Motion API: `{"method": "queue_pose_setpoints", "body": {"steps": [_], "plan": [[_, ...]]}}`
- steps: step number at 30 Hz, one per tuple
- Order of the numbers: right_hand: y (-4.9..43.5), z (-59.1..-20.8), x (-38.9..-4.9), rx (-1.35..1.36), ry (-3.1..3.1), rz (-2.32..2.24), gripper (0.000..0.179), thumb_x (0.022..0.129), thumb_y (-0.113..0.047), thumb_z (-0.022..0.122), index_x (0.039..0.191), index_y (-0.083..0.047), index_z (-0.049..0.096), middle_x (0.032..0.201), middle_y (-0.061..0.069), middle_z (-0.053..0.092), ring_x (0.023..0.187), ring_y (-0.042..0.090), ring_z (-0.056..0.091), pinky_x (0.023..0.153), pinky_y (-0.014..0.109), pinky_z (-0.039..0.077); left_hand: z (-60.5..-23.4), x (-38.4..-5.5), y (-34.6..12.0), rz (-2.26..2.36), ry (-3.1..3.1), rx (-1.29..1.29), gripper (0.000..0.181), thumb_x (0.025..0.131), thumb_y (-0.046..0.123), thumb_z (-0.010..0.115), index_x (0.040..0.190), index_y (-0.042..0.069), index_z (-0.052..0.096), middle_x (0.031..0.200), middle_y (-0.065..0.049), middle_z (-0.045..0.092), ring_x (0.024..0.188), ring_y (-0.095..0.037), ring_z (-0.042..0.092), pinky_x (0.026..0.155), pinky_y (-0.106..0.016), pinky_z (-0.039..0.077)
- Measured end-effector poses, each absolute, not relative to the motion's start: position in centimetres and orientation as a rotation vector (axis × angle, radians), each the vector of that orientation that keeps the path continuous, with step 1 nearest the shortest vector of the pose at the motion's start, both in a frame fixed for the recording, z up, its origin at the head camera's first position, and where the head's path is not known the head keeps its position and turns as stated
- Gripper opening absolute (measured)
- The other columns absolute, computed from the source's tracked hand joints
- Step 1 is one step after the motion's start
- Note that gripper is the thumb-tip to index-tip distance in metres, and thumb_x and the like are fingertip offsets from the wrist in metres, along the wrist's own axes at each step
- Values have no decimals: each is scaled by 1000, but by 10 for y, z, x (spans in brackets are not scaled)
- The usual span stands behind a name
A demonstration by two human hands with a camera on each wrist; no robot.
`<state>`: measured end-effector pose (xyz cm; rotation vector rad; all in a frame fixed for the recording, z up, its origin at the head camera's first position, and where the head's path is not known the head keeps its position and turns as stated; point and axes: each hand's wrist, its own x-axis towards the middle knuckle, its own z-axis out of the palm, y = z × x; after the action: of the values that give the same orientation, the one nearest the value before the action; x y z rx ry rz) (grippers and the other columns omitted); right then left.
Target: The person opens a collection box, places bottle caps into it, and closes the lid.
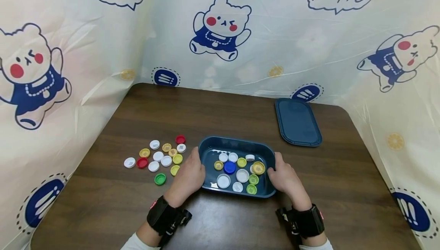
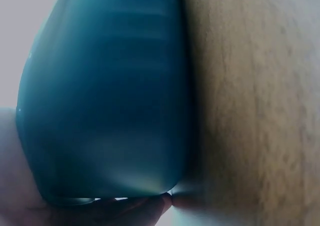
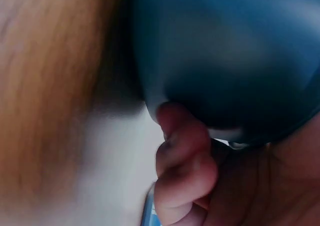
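Observation:
A dark blue tray [image 1: 237,195] with raised walls holds several bottle caps, among them a blue cap [image 1: 229,167], white caps [image 1: 242,175], green ones and a gold one. At the tray's left end my left hand [image 1: 190,173] grips the wall; in the left wrist view its fingers [image 2: 130,212] lie along that end. My right hand [image 1: 287,176] holds the opposite end, thumb at the rim. Its curled fingers [image 3: 185,161] press against the outer wall in the right wrist view. The tray's underside is close over the wooden table [image 1: 220,227].
Left of the tray lie several loose bottle caps, including a green cap [image 1: 160,179], a red cap [image 1: 142,162] and a white cap [image 1: 129,162]. A second blue tray [image 1: 298,122] lies at the back right. A printed curtain [image 1: 220,74] borders the table behind and at both sides.

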<state>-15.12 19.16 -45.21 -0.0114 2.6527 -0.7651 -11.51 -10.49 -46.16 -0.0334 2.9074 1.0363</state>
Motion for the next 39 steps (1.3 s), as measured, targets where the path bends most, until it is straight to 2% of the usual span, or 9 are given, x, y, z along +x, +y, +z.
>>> {"method": "queue_pose_setpoints", "body": {"steps": [9, 13, 18, 22, 25, 28, 39], "plan": [[195, -455, -151, -50, 2655, -841, 53, 103, -15, 45, 151, -5, 26, 131, 31, 57, 91, 32, 65, 71, 41, 50, -452, -118, -116, 1034, 2765, 7, 59, 102, 9, 49, 151, -11, 25, 146, -26, 48, 119, -32, 59, 101, -54, 50], [195, -456, -152, -56, 2662, -853, 53, 103, -15, 45, 151, -5, 27, 132, 31, 57, 92, 33, 65, 71, 42, 50, -443, -124, -129, 1045, 2735, 43, 57, 105, 20, 50, 151, -7, 31, 145, -23, 51, 119, -31, 59, 101, -53, 50], [196, -457, -151, -38, 2657, -857, 52, 103, -15, 46, 151, -6, 27, 133, 31, 56, 91, 31, 63, 70, 40, 50, -424, -135, -161, 1023, 2861, 93, 53, 105, 32, 52, 146, -1, 45, 139, -21, 59, 122, -35, 61, 100, -55, 50], [196, -458, -150, -40, 2653, -873, 52, 102, -15, 46, 150, -6, 28, 132, 30, 57, 88, 30, 62, 68, 38, 49, -417, -143, -199, 860, 2998, 111, 46, 103, 24, 56, 141, 0, 52, 137, -22, 58, 124, -38, 56, 99, -58, 49], [197, -459, -149, -51, 2652, -883, 52, 102, -15, 46, 150, -5, 28, 132, 30, 57, 89, 29, 62, 68, 39, 49, -420, -149, -225, 702, 2999, 92, 44, 99, 16, 59, 138, -4, 54, 137, -25, 56, 126, -42, 52, 101, -60, 46], [198, -461, -149, -57, 2646, -891, 51, 102, -14, 46, 150, -6, 28, 131, 30, 58, 88, 29, 62, 68, 38, 48, -430, -155, -244, 583, 2957, 66, 42, 98, 14, 61, 135, -5, 56, 133, -27, 57, 123, -43, 53, 99, -62, 47], [202, -462, -151, -54, 2631, -938, 49, 103, -15, 45, 149, -8, 30, 131, 28, 59, 90, 28, 63, 71, 40, 50, -452, -172, -268, 488, 2886, 124, 41, 94, 15, 65, 130, -5, 60, 131, -29, 58, 120, -42, 54, 99, -63, 46]]}}
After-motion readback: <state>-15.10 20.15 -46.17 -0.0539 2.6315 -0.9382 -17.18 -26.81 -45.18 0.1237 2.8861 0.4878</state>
